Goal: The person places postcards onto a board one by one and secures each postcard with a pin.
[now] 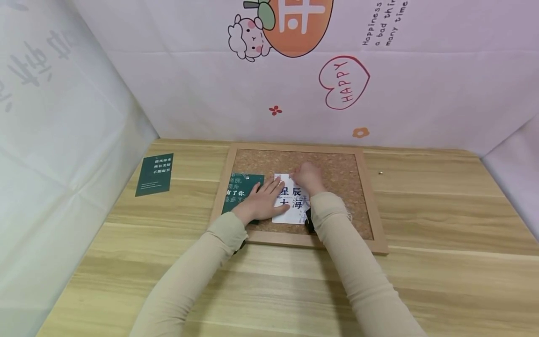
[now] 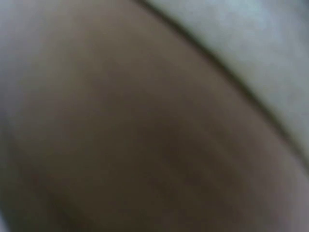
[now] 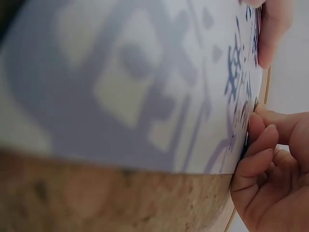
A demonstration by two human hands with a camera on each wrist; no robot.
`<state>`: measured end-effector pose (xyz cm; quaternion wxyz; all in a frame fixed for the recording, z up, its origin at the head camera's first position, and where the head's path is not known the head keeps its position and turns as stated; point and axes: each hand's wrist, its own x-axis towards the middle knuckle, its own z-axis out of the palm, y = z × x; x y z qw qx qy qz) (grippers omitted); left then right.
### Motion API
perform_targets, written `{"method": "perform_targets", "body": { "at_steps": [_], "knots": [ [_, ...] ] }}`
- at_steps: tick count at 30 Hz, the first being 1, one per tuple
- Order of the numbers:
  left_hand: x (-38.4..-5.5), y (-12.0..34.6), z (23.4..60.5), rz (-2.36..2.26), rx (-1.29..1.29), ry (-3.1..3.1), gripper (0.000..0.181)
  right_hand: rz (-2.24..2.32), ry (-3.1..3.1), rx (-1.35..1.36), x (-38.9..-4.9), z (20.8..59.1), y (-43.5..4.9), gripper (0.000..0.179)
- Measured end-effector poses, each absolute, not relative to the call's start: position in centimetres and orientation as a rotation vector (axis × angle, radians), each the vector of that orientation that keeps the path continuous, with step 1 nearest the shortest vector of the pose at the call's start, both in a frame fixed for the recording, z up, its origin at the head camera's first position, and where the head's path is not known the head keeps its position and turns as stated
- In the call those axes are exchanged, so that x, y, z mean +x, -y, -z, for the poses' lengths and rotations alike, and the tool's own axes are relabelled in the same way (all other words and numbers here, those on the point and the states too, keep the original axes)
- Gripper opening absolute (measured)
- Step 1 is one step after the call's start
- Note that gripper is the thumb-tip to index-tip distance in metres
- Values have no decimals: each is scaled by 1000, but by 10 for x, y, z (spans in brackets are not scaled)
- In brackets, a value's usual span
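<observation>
Both hands work on the white card (image 1: 290, 214): the left hand (image 1: 263, 202), fingers spread straight, rests on its left side, while the right hand (image 1: 310, 178), fingers curled, pinches at its far edge something small, probably a pin, though the fingers mostly hide it. That card lies on the cork board (image 1: 337, 173), just right of a green card (image 1: 233, 196) with a shiny dot near its far edge, likely another pin.

Fixing the white card to the board seems to be the step in hand. What this calls for is likely a firm straight push with the left hand steadying the card.

Farther out on the desk (image 1: 442, 281), a second green card (image 1: 155, 174) lies left of the board; a tiny shiny piece (image 1: 381, 173) lies to its right.
</observation>
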<state>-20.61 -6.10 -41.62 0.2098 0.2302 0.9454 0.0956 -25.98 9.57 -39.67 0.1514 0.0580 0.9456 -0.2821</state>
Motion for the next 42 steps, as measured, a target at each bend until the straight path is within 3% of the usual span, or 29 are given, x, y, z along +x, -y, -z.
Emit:
{"method": "perform_targets", "body": {
  "at_steps": [11,26,36,42],
  "knots": [
    [-206,61,418,-257,647,-2622,77,768,-2699,161,-257,395,-94,26],
    [-207,63,417,-272,644,-2599,77,836,-2646,143,-260,396,-98,35],
    [-210,64,410,-239,650,-2614,76,975,-2567,199,-263,395,-97,20],
    [-211,58,406,-236,632,-2613,76,1063,-2544,197,-263,398,-102,23]
  ]
}}
